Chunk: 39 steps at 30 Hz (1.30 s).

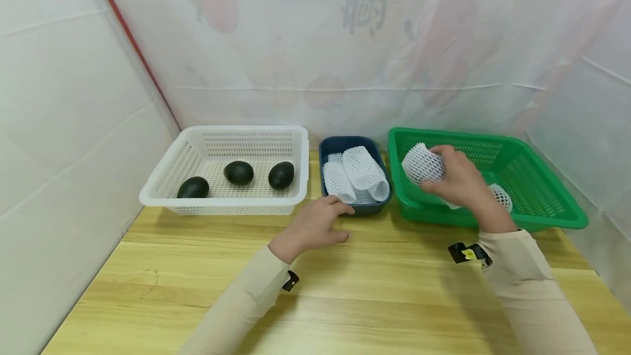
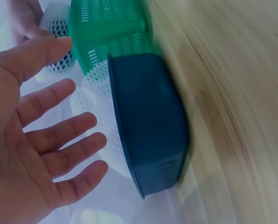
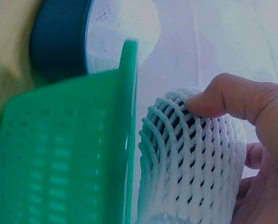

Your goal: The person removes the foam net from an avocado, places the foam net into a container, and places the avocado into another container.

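My right hand (image 1: 458, 177) grips a dark fruit in a white foam net (image 1: 423, 164), held over the left end of the green basket (image 1: 547, 174). In the right wrist view the thumb presses on the net (image 3: 190, 154), and dark skin shows through the mesh. My left hand (image 1: 315, 223) is empty, its fingers spread and lightly bent, at the front edge of a dark blue bin (image 2: 150, 121). Inside that bin lie several white foam net sleeves (image 1: 362, 167). Another netted fruit (image 1: 502, 197) sits in the green basket, partly hidden by my right wrist.
On the left stands a white basket (image 1: 224, 202) with three dark green avocados: one at front left (image 1: 193, 187), one in the middle (image 1: 239, 173) and one at right (image 1: 281, 176). All containers stand along the back of the wooden table (image 1: 365, 289), before a pale curtain (image 1: 296, 43).
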{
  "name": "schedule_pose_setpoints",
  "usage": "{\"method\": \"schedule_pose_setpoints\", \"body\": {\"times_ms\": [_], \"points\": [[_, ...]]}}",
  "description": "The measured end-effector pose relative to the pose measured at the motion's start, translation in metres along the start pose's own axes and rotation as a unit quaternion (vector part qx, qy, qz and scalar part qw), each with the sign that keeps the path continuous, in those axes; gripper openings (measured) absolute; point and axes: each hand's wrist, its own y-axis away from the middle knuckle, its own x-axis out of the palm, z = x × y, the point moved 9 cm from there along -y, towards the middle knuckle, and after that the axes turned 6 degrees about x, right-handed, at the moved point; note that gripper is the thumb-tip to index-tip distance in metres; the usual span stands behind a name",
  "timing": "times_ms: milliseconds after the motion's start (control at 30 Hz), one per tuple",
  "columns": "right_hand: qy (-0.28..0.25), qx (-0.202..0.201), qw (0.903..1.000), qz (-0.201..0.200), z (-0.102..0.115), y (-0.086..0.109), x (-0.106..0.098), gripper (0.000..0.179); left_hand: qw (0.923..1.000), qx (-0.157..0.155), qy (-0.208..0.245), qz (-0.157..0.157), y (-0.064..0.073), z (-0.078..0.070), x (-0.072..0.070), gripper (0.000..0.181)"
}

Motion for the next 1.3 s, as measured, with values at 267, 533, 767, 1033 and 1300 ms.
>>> {"method": "schedule_pose_setpoints", "body": {"times_ms": [267,533,767,1033,1300], "points": [[-0.005,-0.027,0.9996,0.003,0.023,0.011,0.008,0.074,0.9999,-0.001,-0.007,-0.013,0.014,0.010,-0.003,0.040],[-0.012,-0.051,0.9986,-0.005,0.039,0.021,0.016,0.071,0.9995,0.015,-0.003,-0.027,0.026,0.015,-0.001,0.039],[-0.019,-0.094,0.9952,-0.018,0.055,0.027,0.025,0.068,0.9997,-0.009,0.018,-0.016,0.036,0.021,-0.003,0.041],[-0.037,-0.113,0.9929,-0.008,0.067,0.032,0.033,0.065,0.9994,-0.022,0.026,-0.005,0.044,0.029,-0.001,0.043],[-0.037,-0.127,0.9911,0.013,0.072,0.034,0.046,0.064,0.9987,-0.029,0.041,-0.007,0.051,0.035,-0.001,0.043]]}}
